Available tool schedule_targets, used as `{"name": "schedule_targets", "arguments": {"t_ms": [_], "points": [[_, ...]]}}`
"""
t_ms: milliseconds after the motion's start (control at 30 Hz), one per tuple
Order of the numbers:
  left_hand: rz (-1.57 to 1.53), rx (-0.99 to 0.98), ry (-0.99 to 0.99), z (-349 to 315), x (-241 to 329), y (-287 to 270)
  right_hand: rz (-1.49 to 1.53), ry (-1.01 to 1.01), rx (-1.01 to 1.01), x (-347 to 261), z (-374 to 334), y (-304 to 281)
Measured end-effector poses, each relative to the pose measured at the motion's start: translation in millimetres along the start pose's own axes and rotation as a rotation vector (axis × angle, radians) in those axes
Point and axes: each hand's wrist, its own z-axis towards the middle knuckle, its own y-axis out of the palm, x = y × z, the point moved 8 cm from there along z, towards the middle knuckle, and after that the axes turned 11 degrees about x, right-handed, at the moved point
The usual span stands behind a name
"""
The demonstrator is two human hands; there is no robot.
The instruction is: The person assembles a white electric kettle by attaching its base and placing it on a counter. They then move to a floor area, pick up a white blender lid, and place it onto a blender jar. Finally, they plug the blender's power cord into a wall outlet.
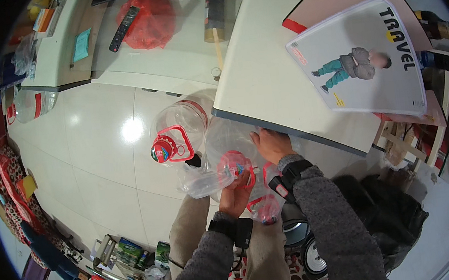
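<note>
Starting at the left, a clear plastic jug with a red band [32, 104] lies on the glossy tiled floor [100, 153] beside a white cabinet [54, 54], well apart from the work. Nearer the centre, a large clear water jug with a red cap and red carry handle [175, 131] lies tilted on the floor, just beside the hands. The left hand [235, 193] is closed around the neck region of a second clear jug [230, 145], next to its red handle ring [236, 166], with crumpled clear plastic film [201, 182] bunched against it. The right hand [272, 145] lies with fingers spread on the upper wall of the same jug, pressing rather than clamping; the two hands are near each other but apart. This jug stands between the person's knees and the edge of a white table [262, 81]. By appearance it is empty, so it is judged light; the thin wall is likely to flex and slip under a bare palm, so the stiff neck and red handle are the sound places to take hold. The table edge overhangs the jug closely and limits upward clearance. Further right, a large printed board with a figure [358, 60] lies on the table, and a black bag [385, 210] sits on the floor beside the right forearm.
</note>
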Motion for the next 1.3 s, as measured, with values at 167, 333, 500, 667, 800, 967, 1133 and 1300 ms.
{"name": "schedule_targets", "arguments": {"t_ms": [167,333,500,667,800,967,1133,1300], "points": [[0.051,-0.039,-0.003,4.5,-1.7,-6.7,0.040,-0.095,0.150,3.6,-0.6,3.7],[0.116,-0.036,-0.032,-6.5,0.1,4.2,0.073,-0.093,0.243,7.3,-13.6,-1.2],[0.153,0.044,-0.030,-12.2,2.4,-14.4,0.126,-0.157,0.476,-2.1,-52.8,-45.0],[0.272,0.091,-0.081,-43.8,14.2,-45.4,0.460,0.044,0.609,33.3,-150.5,-92.3],[0.313,0.069,-0.150,-95.1,43.7,-64.0,0.516,0.392,0.596,73.6,-319.1,-77.6],[0.393,0.201,-0.210,-129.9,135.6,-129.4,0.577,0.622,0.209,73.6,-493.0,18.0],[0.736,0.313,0.143,-186.1,217.3,-156.8,0.622,0.318,0.101,27.6,-514.2,97.3],[1.328,0.431,0.176,-236.0,206.6,-182.1,0.917,0.769,0.128,38.7,-512.5,97.6]]}}
